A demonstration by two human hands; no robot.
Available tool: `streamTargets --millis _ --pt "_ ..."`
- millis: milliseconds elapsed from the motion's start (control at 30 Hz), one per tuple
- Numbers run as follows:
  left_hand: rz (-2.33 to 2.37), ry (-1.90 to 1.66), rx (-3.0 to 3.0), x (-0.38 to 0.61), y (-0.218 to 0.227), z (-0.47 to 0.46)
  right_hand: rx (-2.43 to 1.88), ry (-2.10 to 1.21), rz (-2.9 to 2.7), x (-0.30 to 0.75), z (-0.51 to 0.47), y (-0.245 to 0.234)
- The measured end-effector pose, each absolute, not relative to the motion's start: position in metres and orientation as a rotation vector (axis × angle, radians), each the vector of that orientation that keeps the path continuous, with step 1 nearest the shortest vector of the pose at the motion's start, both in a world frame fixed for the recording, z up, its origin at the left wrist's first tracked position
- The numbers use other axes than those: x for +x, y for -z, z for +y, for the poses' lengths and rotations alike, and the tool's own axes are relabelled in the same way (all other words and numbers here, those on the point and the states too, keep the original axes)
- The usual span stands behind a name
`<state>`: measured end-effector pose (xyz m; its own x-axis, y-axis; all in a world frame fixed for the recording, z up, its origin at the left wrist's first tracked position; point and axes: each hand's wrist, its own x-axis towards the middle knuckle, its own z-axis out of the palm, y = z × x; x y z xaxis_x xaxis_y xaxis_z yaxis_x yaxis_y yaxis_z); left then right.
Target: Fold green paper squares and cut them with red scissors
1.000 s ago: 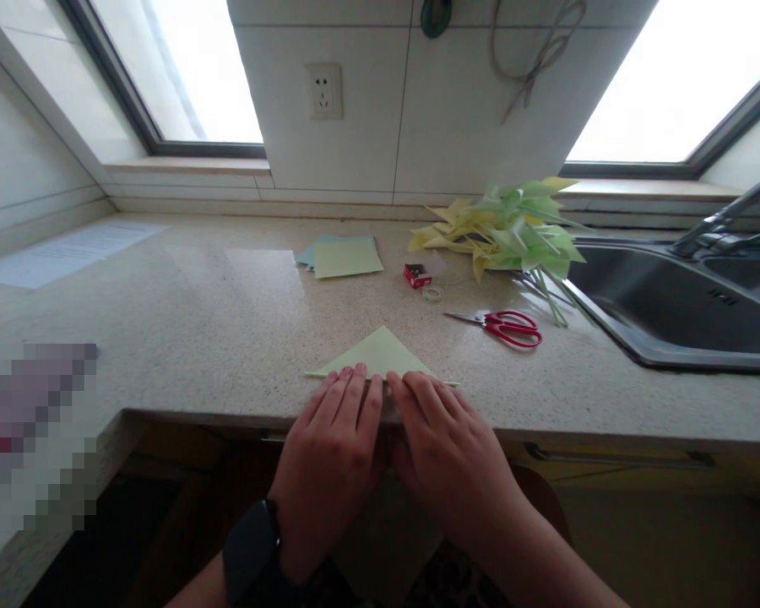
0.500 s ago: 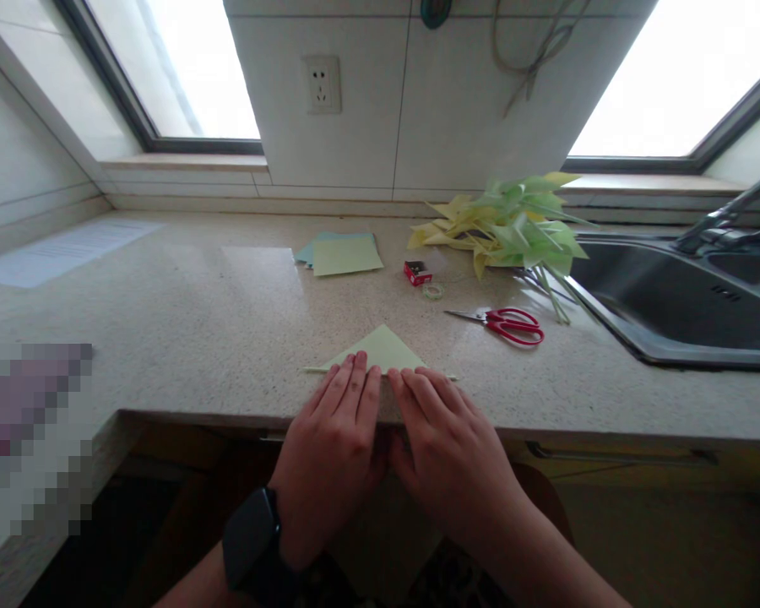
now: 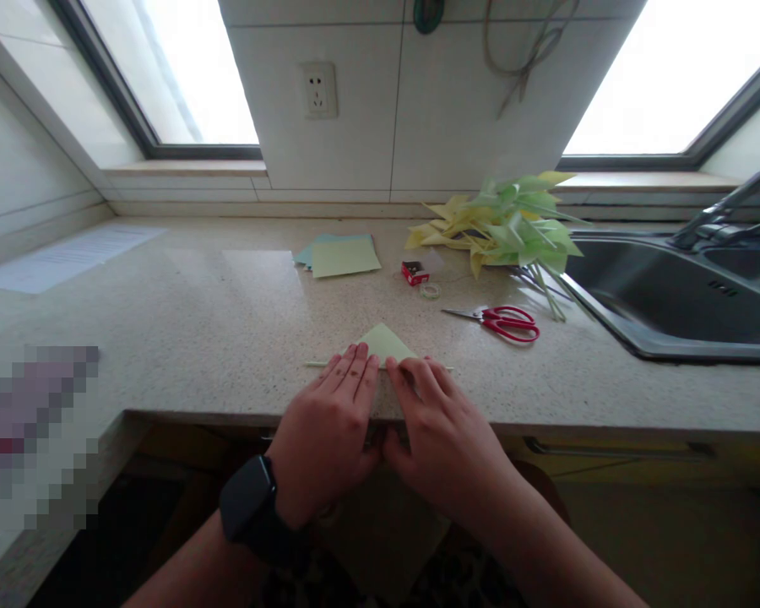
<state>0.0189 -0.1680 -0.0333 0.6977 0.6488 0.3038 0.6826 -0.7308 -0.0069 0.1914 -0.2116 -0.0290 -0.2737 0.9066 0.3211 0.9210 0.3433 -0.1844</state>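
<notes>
A pale green sheet of paper lies on the counter, its visible part a triangle pointing away from me. Along its near edge runs a thin rolled strip, whose ends stick out past both hands. My left hand rests on the left half of that roll with its fingers stretched out. On the right half, my right hand presses with fingertips slightly bent, thumb below the counter's edge. Both hands are open, pushing from above and not wrapped round the paper. Their fingers hide the middle of the roll.
Red-handled scissors lie to the right, near a tape roll and a small red box. Behind are stacked paper sheets and a bunch of paper flowers. A sink is at right, a printed sheet at left.
Both hands have shifted slightly away from me along the paper. The visible triangle is a little smaller, and my right fingers are more bent.
</notes>
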Motion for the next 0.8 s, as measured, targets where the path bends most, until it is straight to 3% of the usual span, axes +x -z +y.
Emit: streamTargets --millis 800 --pt "-1.091 0.133 -2.934 0.017 0.016 -0.151 -1.678 0.045 -2.234 0.196 -0.206 0.028"
